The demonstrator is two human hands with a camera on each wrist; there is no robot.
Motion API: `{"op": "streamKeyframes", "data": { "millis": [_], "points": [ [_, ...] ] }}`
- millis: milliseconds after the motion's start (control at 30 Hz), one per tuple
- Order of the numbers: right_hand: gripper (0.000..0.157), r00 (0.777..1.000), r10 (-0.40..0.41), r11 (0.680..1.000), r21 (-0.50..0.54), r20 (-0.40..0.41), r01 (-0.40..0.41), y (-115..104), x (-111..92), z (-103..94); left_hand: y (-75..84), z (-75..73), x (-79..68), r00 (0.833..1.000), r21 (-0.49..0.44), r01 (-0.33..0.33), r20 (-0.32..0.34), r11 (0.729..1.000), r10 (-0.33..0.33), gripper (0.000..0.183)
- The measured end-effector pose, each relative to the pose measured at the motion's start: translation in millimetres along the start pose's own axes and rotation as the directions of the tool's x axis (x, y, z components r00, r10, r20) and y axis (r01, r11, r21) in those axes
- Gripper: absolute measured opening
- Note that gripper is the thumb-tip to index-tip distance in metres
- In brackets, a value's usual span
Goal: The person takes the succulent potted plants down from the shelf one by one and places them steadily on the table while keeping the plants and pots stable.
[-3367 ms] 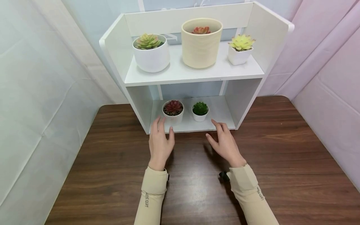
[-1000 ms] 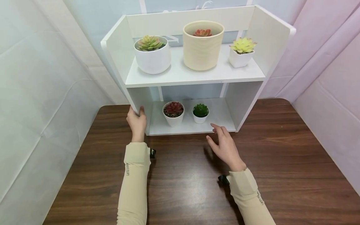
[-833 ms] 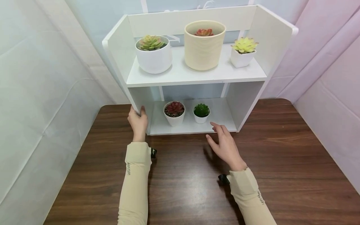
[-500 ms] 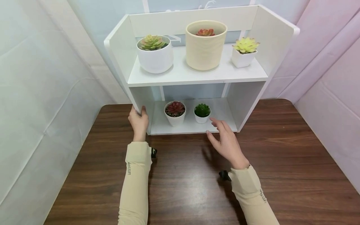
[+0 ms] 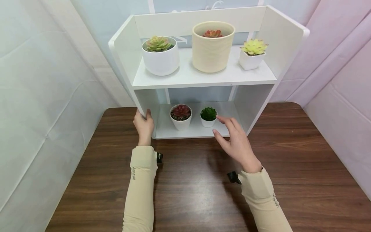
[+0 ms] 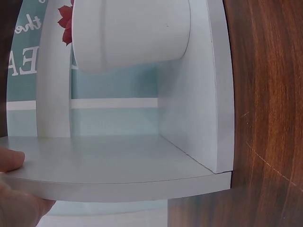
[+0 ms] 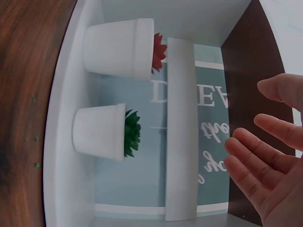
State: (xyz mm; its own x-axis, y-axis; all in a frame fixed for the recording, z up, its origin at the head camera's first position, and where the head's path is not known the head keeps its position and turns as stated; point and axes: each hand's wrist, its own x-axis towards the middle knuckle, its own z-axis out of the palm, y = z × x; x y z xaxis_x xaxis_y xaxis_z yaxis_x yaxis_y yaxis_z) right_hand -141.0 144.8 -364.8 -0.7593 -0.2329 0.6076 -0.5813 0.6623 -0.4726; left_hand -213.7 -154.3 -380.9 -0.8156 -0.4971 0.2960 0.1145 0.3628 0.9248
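My left hand (image 5: 144, 126) grips the front edge of the left side panel of a white two-tier shelf (image 5: 203, 81); the left wrist view shows its thumb (image 6: 10, 159) on the panel's inner face. In front of the lower tier, my right hand (image 5: 237, 143) is raised with fingers spread and slightly bent, holding nothing. Nearest to it stands a small white pot (image 5: 208, 123) with a green succulent (image 5: 208, 113). Left of that is a larger white pot (image 5: 181, 125) with a dark red succulent (image 5: 181, 111). Both pots are upright.
Three potted succulents stand on the upper tier: a round white pot (image 5: 161, 62), a tall cream pot (image 5: 213, 53) and a square white pot (image 5: 251, 61). The shelf rests on a dark wooden table (image 5: 191, 193). Pale curtains (image 5: 43, 96) hang at both sides.
My left hand has gone from before the red succulent's pot to the left panel and holds it. Lately my right hand has risen and moved slightly forward. The pots stay put.
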Motion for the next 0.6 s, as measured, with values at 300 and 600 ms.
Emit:
{"op": "streamKeyframes", "data": {
  "millis": [300, 600],
  "points": [
    [0.054, 0.999, -0.037, 0.999, 0.006, -0.021, 0.037, -4, 6, -3.3, 2.2, 2.1, 0.6, 0.999, -0.026, 0.020, -0.030, 0.999, -0.020, 0.032],
    [0.065, 0.991, -0.111, 0.994, -0.029, -0.068, 0.109, -10, 22, -8.1, 1.9, 2.9, -0.1, 0.999, -0.032, 0.026, -0.027, 0.999, -0.027, 0.033]
  ]
}}
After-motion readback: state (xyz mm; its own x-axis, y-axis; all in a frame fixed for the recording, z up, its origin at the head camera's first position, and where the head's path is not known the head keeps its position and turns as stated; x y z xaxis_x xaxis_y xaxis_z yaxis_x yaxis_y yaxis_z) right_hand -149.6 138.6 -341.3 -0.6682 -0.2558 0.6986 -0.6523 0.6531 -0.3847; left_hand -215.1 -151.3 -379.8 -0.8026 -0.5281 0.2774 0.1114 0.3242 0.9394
